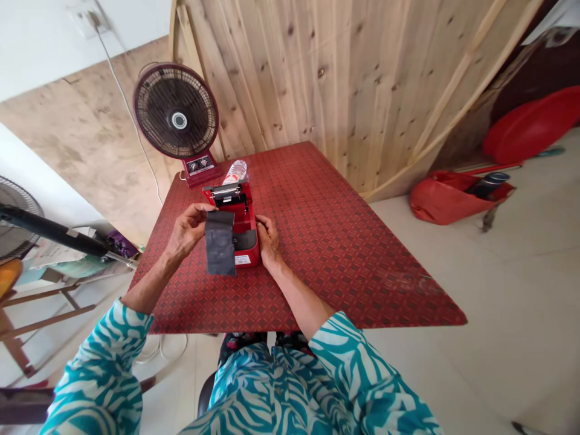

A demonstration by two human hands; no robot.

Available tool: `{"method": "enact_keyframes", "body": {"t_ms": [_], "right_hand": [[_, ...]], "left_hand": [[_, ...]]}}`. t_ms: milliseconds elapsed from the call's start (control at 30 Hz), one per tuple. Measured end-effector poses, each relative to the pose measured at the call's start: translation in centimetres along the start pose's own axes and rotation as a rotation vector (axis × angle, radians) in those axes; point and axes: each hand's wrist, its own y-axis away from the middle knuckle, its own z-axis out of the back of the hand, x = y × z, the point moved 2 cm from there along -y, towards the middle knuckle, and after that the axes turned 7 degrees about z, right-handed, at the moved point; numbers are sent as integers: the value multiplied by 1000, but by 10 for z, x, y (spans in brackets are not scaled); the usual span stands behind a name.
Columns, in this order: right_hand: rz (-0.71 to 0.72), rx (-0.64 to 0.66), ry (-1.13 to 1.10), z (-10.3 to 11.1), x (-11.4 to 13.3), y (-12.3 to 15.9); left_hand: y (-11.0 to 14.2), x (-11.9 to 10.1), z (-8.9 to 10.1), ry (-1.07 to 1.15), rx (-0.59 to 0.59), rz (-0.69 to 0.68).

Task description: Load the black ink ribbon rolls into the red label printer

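Note:
A small red printer (252, 257) with its lid raised stands on the patterned red table (317, 241). Black parts and a metal rod show on the inside of its lid. My left hand (188, 226) pinches the upper edge of a black sheet (220, 244), which hangs down in front of the printer's left side and hides part of it. My right hand (269, 240) is curled against the printer's right side, steadying it. A white label is stuck on the printer's near face.
Behind the printer a clear plastic bottle (236, 171) lies tilted, beside a dark red table fan (176, 118). Wooden boards (308, 78) close off the back. A red bag (446, 196) sits on the floor at the right; a second fan (18, 205) stands at the left.

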Motion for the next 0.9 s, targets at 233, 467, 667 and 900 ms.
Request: {"method": "enact_keyframes", "body": {"t_ms": [233, 467, 667, 900], "right_hand": [[-23, 1, -34, 0, -2, -1], [-37, -13, -61, -2, -3, -2], [323, 18, -14, 9, 59, 7], [324, 556, 75, 21, 129, 20]], "left_hand": [[4, 5, 0, -78, -35, -220], [29, -7, -9, -168, 65, -417], [42, -12, -7, -315, 31, -512], [49, -13, -7, -327, 43, -456]]}}
